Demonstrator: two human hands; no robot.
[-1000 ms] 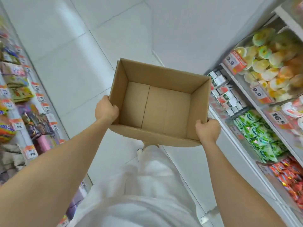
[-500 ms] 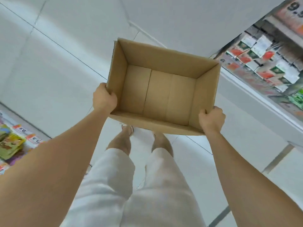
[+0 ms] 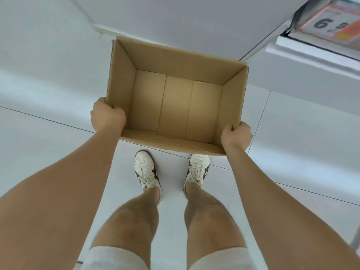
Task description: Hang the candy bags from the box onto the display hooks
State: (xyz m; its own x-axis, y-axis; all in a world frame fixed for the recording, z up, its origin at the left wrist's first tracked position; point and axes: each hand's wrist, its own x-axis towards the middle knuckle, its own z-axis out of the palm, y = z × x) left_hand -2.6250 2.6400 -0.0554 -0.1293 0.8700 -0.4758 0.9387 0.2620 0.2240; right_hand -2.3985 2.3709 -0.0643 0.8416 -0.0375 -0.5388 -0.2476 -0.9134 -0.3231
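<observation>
We see one open cardboard box (image 3: 185, 61) held in the air above the white tiled floor (image 3: 48, 143), in front of the person's two legs. Two hands carry it. The left hand (image 3: 108, 115) grips the near left corner, fingers curled over the rim. The right hand (image 3: 235, 136) grips the near right corner the same way, thumb up against the outer wall. Inside we count three bare cardboard floor panels. Two white sneakers (image 3: 147, 172) with dark stripes stand on the tiles just below the box. At the upper right, one orange price tag (image 3: 329, 26) sits on a shelf edge; it is blurred and perhaps reads 6.9.
</observation>
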